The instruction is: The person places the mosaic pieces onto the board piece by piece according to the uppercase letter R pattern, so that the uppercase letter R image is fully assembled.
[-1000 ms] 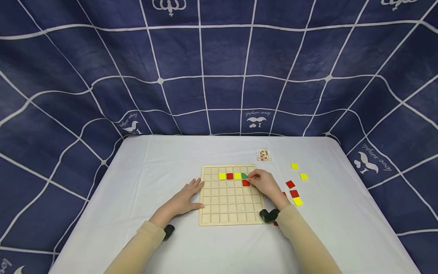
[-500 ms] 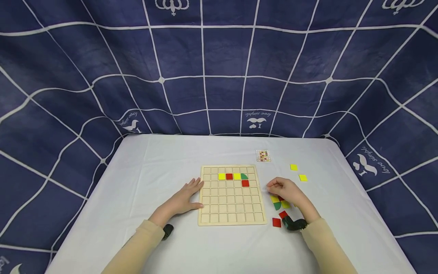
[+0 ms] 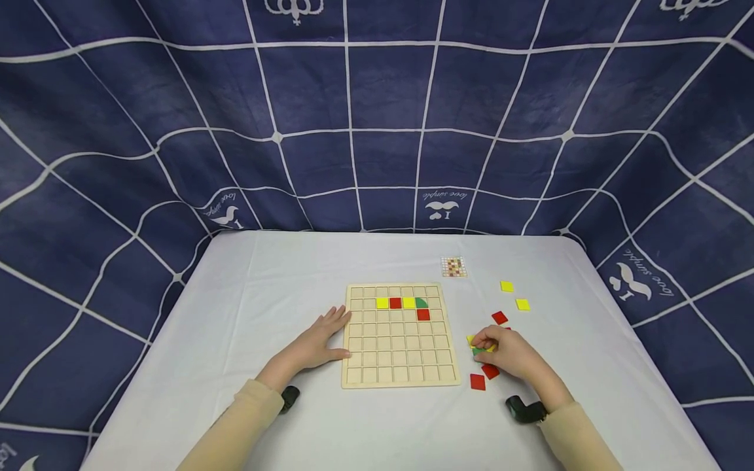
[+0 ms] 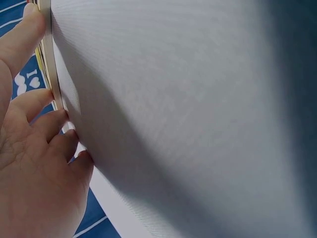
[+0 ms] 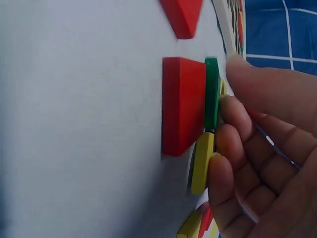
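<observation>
The wooden grid board [image 3: 377, 340] lies on the white table, with several coloured tiles in its upper rows: yellow [image 3: 382, 303], red [image 3: 395, 303], a green quarter-round [image 3: 421, 303] and a red one below it. Against the board's left edge rests my left hand [image 3: 315, 340], thumb and fingers spread. My right hand [image 3: 509, 353] is over the loose tiles right of the board. In the right wrist view its bent fingertips sit right at a green tile [image 5: 212, 94] and a yellow tile [image 5: 202, 163], with the thumb apart from the fingers.
Loose red tiles [image 3: 478, 382] lie near the board's lower right corner, and yellow tiles [image 3: 506, 286] lie farther back. A small pattern card [image 3: 453, 267] lies behind the board. A dark blue checked curtain [image 3: 377, 163] surrounds the table's far sides.
My right hand has left the green quarter-round on the board and moved right and toward me, down to the loose tiles. My left hand has stayed at the board's edge.
</observation>
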`<state>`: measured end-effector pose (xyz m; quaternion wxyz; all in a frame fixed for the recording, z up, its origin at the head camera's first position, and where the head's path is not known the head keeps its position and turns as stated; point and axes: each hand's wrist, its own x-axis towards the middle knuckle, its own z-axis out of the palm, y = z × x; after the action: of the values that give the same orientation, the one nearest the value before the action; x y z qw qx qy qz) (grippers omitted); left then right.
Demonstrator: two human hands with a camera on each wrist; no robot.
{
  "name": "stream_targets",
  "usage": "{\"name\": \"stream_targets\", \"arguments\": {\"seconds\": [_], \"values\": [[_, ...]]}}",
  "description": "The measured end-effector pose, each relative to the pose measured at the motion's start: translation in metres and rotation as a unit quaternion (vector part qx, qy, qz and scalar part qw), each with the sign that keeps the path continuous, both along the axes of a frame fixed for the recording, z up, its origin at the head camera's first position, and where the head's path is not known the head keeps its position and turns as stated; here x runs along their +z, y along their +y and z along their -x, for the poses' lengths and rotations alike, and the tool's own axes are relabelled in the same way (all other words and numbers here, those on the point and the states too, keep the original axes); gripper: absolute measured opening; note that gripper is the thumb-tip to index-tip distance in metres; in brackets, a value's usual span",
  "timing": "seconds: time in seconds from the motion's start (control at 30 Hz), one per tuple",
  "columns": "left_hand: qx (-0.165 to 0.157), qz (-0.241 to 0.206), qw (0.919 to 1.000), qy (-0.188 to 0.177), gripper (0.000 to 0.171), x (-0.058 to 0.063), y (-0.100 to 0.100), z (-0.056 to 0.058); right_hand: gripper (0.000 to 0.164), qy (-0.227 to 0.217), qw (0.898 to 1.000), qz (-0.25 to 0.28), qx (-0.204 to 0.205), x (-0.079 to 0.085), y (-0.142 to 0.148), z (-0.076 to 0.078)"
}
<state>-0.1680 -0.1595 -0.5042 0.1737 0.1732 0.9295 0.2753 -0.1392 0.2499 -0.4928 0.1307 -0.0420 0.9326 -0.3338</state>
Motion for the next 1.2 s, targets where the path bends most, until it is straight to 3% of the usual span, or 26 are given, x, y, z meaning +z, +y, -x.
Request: {"name": "stream_targets", "arguments": {"seconds": [0.13, 0.47, 0.73, 0.93, 1.2], "values": [[0.000, -0.001, 1.0000, 0.005, 0.090, 0.000, 0.000, 0.001, 0.021, 0.005, 1.000, -0.017, 0.011, -0.001, -0.001, -0.004], [0.004, 0.000, 1.0000, 0.004, 0.090, -0.001, 0.000, 0.002, 0.021, -0.004, 1.000, -0.021, -0.017, -0.001, -0.010, -0.008], [0.008, -0.002, 0.9999, 0.007, 0.090, -0.001, 0.000, 0.001, 0.018, 0.002, 1.000, -0.015, -0.015, -0.001, -0.011, -0.011], [0.003, -0.003, 1.0000, 0.001, 0.090, 0.000, 0.001, 0.001, 0.016, 0.036, 0.999, 0.004, 0.000, -0.001, -0.008, -0.011], [0.003, -0.002, 1.0000, 0.002, 0.090, 0.000, 0.003, 0.001, 0.014, 0.109, 0.991, 0.066, -0.033, 0.001, -0.026, 0.006]]}}
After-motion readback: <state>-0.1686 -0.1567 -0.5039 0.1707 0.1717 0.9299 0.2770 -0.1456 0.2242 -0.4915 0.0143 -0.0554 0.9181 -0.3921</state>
